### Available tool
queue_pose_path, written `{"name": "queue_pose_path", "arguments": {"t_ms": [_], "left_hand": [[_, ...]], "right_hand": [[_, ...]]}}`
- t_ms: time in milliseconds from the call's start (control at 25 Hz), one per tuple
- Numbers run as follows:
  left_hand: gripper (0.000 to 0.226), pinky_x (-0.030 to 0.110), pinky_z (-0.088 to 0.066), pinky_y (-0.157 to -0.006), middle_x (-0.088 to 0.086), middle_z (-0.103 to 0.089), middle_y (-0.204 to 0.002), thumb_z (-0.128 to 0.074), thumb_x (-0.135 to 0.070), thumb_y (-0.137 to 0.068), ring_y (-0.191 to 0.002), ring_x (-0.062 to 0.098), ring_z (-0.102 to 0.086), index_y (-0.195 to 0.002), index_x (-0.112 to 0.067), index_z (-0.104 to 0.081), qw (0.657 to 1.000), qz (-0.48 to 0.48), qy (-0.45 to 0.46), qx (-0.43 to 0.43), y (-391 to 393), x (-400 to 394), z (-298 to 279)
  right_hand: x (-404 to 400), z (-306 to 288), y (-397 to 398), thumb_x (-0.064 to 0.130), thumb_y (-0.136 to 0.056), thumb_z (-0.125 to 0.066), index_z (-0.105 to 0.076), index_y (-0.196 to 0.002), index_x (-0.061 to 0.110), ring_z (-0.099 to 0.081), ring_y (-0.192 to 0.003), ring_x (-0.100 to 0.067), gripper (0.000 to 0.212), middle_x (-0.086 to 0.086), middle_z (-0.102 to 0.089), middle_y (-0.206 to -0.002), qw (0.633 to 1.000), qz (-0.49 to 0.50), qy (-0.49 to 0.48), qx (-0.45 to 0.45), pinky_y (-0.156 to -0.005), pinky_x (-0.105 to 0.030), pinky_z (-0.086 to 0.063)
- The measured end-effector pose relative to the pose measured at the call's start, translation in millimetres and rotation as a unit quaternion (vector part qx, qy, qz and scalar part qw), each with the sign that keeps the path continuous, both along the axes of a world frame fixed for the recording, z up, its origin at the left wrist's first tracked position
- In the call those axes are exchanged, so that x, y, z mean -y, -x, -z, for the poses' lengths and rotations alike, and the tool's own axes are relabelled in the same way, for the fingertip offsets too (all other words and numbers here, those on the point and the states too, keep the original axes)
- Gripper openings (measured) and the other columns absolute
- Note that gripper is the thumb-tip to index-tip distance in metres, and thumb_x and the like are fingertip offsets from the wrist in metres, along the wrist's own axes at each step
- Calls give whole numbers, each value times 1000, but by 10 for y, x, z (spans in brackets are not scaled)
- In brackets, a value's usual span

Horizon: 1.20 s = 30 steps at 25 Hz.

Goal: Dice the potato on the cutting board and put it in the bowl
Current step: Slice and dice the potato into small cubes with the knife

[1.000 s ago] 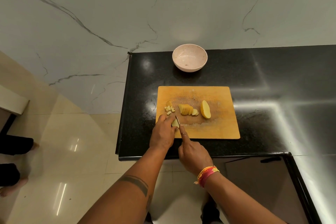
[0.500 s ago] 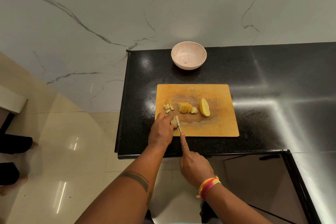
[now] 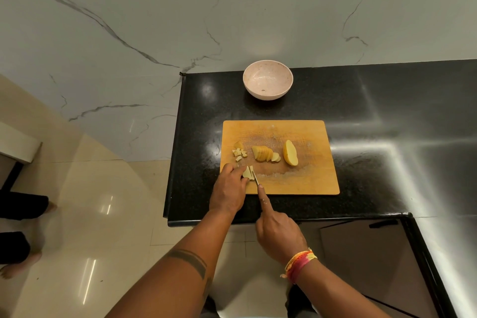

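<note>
Below, left hand (image 3: 229, 192) fingers pinching pale potato slices (image 3: 247, 172), right hand (image 3: 277, 233) gripping thin steel knife (image 3: 255, 177)

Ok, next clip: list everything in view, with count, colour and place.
bowl: one, pale pink, on counter behind board
board: one, wooden, on counter
potato half: one, yellow, board right
slices: one fanned stack, yellow, board centre
dice: small pile, pale, board left
piece: one, pale, under left hand, at blade
knife: one, metal, in right hand
counter: one, black
left hand: holds piece
right hand: grips knife, forefinger along its top
</note>
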<state>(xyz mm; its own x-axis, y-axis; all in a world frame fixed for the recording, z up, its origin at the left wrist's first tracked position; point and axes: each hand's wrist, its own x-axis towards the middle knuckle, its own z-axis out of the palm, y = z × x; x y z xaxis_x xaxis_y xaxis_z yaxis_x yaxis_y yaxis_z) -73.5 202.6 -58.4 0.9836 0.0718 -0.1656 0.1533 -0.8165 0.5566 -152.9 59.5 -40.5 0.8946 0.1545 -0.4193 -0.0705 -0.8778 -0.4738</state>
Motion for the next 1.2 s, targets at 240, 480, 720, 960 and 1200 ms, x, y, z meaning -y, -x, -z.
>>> {"name": "queue_pose_path", "arguments": {"t_ms": [240, 480, 720, 960, 1200], "left_hand": [[35, 20, -43, -86, -1, -54, -125, -60, -24, -100, -110, 15, -57, -135, -19, -61, 1000, -13, 1, 9, -22, 9, -15], [32, 22, -44, -85, 0, -55, -125, -59, -23, -101, -109, 17, -58, -132, -18, -64, 1000, -18, -2, 8, -49, 11, 5], [35, 20, -41, -88, -2, -55, -125, -61, -25, -100, -112, 15, -56, -134, -19, -63, 1000, -22, 16, -5, -78, 2, 27], [39, 29, -52, -89, 0, -53, -124, -56, -27, -100, -109, 16, -56, -139, -22, -58, 998, -55, 36, 1, -30, 43, 14], [55, 33, -48, -99, 2, -42, -133, -66, -48, -93, -121, 19, -46, -140, -24, -49, 999, -46, -18, -11, -88, 200, 33]], "right_hand": [[-144, -14, -201, 26, -102, -36, 11, -161, 32, -52, -55, -17, 76, 0, -55, -68, 1000, -26, 14, 8, -49, -34, -38], [-200, 57, -239, 24, -102, -35, 16, -161, 28, -54, -56, -18, 78, -2, -56, -69, 998, -44, 46, 14, -48, -33, -39], [-5, 6, 110, 22, -100, -37, 25, -157, 34, -50, -53, -16, 85, 1, -58, -71, 998, -46, 32, -19, -47, -32, -36], [125, 36, 73, 26, -101, -38, 21, -157, 41, -58, -54, -17, 82, 4, -60, -65, 1000, -6, -19, 9, -50, -35, -43], [132, 12, -127, 25, -101, -40, 10, -160, 40, -56, -52, -17, 79, 4, -58, -61, 999, 26, -34, 17, -49, -37, -45]]}}
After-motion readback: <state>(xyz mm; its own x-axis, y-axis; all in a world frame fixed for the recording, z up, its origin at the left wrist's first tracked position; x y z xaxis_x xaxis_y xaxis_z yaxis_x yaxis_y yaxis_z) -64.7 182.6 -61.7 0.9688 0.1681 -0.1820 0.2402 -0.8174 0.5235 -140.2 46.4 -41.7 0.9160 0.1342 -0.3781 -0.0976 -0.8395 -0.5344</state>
